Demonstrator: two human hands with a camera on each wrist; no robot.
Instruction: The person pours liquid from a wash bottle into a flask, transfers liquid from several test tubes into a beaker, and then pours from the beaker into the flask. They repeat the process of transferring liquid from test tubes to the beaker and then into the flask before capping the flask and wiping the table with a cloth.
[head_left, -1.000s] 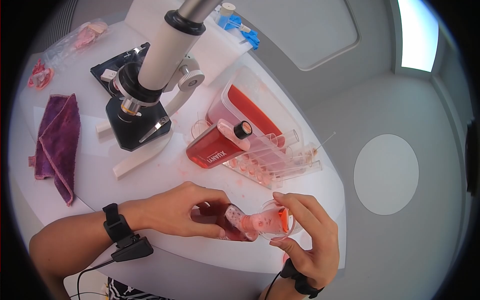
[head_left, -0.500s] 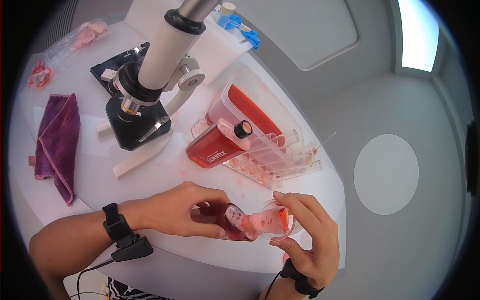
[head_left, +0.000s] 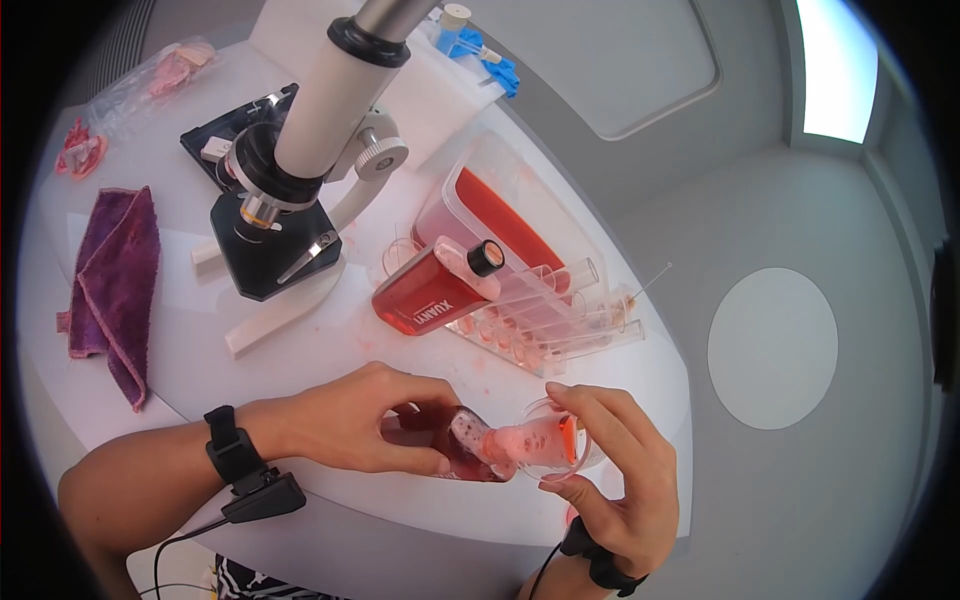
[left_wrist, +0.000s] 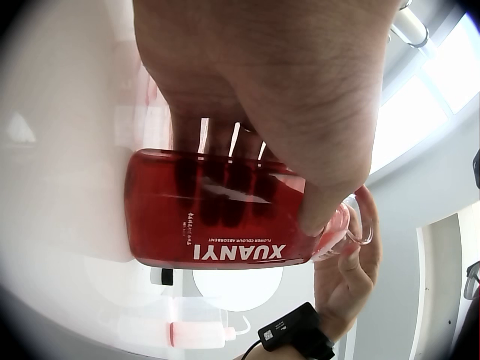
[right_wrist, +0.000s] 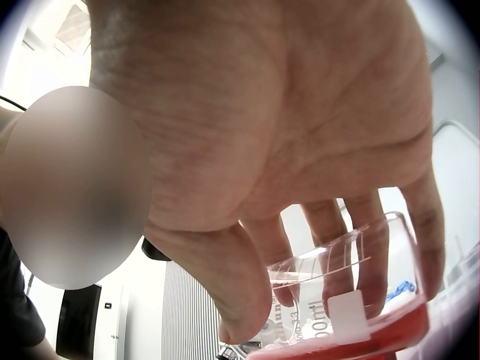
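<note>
My left hand (head_left: pixel 360 425) grips a bottle of red liquid (head_left: pixel 450 445) tipped on its side, neck pointing right into a small glass beaker (head_left: pixel 555 445). The left wrist view shows the bottle (left_wrist: pixel 217 217) with white "XUANYI" lettering, fingers and thumb wrapped round it. My right hand (head_left: pixel 610 480) holds the beaker by its rim and wall, tilted toward the bottle's mouth. In the right wrist view the beaker (right_wrist: pixel 352 307) holds red liquid at the bottom, with the thumb and fingers (right_wrist: pixel 375 247) clasping it. Both are held just above the table's front edge.
A white and black microscope (head_left: pixel 300 170) stands at the middle of the round white table (head_left: pixel 200 370). A second red bottle (head_left: pixel 430 290) lies beside a clear tub of red liquid (head_left: pixel 500 220) and a rack of test tubes (head_left: pixel 550 320). A purple cloth (head_left: pixel 115 280) lies at left.
</note>
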